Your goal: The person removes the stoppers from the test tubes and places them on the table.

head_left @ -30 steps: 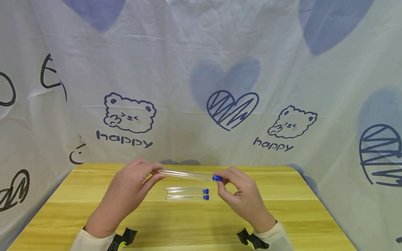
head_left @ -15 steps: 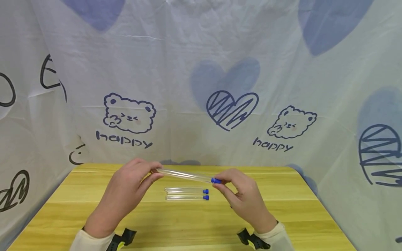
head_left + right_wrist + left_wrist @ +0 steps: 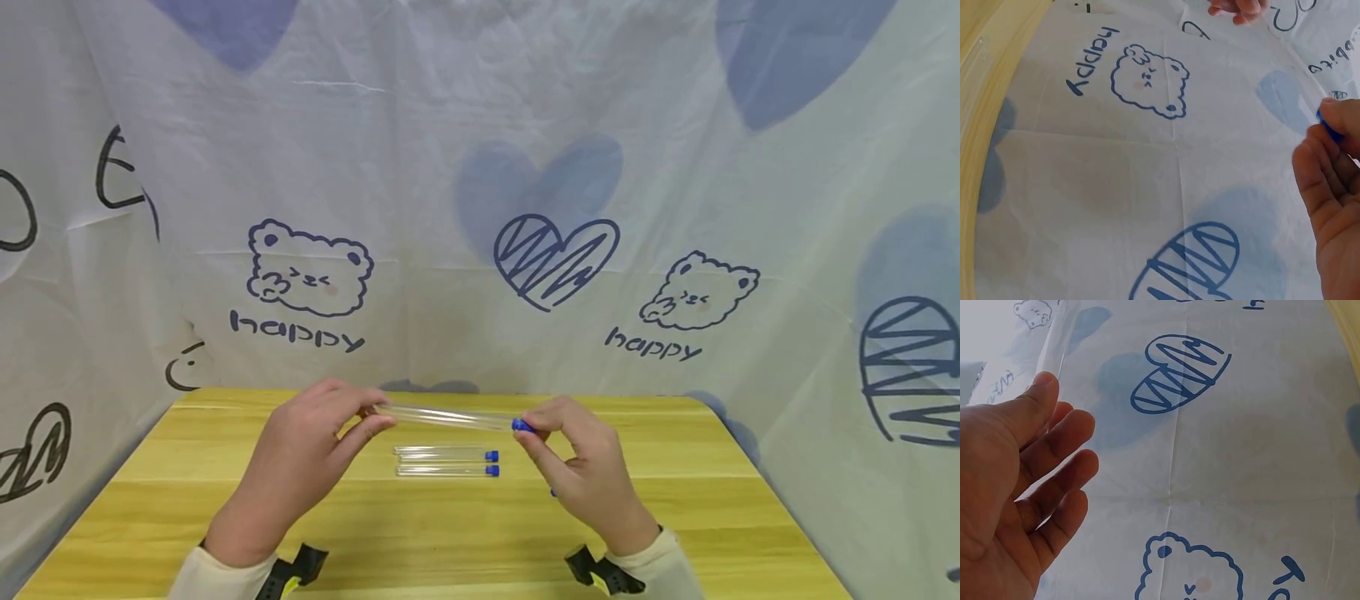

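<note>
A clear test tube [image 3: 450, 417] is held above the table, nearly level, its right end slightly lower. My left hand [image 3: 307, 446] pinches its left end between thumb and index finger; the left wrist view shows the other fingers of this hand [image 3: 1029, 462] bent and off the tube [image 3: 1055, 347]. At the tube's right end my right hand [image 3: 585, 471] pinches a blue cap [image 3: 522, 425] between thumb and fingertips. In the right wrist view the cap [image 3: 1330, 128] is mostly covered by the fingers. Whether it sits fully on the tube, I cannot tell.
Below the held tube, clear test tubes [image 3: 442, 472] with blue caps lie side by side on the wooden table [image 3: 435, 533]. A small blue thing [image 3: 554, 492] peeks out beside my right hand, mostly hidden. A printed cloth [image 3: 435, 333] hangs behind the table.
The right hand dipped a little left and down with the cap, then came back right and up. A small blue thing beside it now shows. The left hand has hardly moved.
</note>
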Tool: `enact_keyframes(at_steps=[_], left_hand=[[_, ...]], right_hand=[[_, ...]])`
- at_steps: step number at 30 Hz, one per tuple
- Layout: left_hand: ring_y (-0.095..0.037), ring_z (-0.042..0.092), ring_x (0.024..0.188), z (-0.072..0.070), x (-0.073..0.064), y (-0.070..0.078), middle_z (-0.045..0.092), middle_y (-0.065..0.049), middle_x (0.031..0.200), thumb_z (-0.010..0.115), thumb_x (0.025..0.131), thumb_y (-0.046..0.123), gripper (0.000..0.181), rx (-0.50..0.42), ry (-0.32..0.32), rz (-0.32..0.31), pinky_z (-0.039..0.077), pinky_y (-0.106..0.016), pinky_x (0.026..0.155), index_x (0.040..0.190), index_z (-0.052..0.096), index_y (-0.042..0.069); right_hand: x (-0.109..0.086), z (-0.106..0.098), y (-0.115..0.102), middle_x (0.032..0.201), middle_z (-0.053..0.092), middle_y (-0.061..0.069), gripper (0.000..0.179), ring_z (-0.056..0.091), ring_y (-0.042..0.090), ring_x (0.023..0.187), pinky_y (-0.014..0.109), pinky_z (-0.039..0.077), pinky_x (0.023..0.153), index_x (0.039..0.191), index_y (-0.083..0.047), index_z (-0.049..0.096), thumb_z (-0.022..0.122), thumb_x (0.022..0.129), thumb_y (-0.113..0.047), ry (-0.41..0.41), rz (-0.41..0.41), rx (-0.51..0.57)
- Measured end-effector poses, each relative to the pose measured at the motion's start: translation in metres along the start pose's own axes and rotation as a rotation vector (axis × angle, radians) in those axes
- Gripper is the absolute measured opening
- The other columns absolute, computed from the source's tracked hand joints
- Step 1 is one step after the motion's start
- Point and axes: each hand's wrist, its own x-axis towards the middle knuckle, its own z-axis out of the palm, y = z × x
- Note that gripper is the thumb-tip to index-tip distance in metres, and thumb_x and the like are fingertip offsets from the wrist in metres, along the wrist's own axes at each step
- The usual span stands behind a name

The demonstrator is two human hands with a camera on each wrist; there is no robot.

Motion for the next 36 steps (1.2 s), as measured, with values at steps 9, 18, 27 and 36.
enact_keyframes(at_steps=[9, 18, 27, 36], left_hand=[[-0.002, 0.054, 0.076, -0.001, -0.001, -0.002, 0.067, 0.013, 0.085, 0.085, 0.084, 0.025, 0.016, 0.009, 0.007, -0.028, 0.049, -0.023, 0.058, 0.096, 0.075, 0.021], [-0.002, 0.057, 0.076, -0.002, -0.001, -0.001, 0.069, 0.013, 0.089, 0.084, 0.085, 0.024, 0.016, -0.013, -0.027, -0.013, 0.052, -0.025, 0.062, 0.098, 0.075, 0.021], [-0.006, 0.068, 0.091, -0.002, -0.002, -0.007, 0.074, 0.012, 0.101, 0.082, 0.086, 0.014, 0.022, -0.091, -0.071, 0.070, 0.059, -0.028, 0.079, 0.106, 0.076, 0.019], [-0.004, 0.066, 0.080, -0.002, -0.001, 0.001, 0.074, 0.010, 0.093, 0.086, 0.083, 0.021, 0.024, -0.003, -0.004, -0.008, 0.058, -0.030, 0.067, 0.105, 0.078, 0.021]], right_hand=[[-0.001, 0.010, -0.003, 0.087, 0.070, 0.009, 0.021, 0.063, 0.012, 0.070, 0.017, 0.055, 0.066, 0.096, 0.001, 0.066, 0.068, 0.102, -0.019, 0.084, -0.049, 0.058], [-0.001, 0.005, 0.000, 0.088, 0.068, 0.011, 0.020, 0.062, 0.013, 0.072, 0.018, 0.055, 0.067, 0.096, 0.002, 0.065, 0.067, 0.102, -0.016, 0.031, -0.104, 0.115], [-0.001, -0.007, 0.004, 0.097, 0.068, 0.010, 0.019, 0.066, 0.018, 0.083, 0.021, 0.057, 0.080, 0.106, 0.003, 0.065, 0.059, 0.106, -0.015, -0.120, -0.168, 0.065], [0.000, -0.002, 0.004, 0.094, 0.071, 0.004, 0.009, 0.070, 0.017, 0.083, 0.022, 0.059, 0.077, 0.099, -0.005, 0.069, 0.063, 0.092, -0.005, -0.035, -0.063, -0.098]])
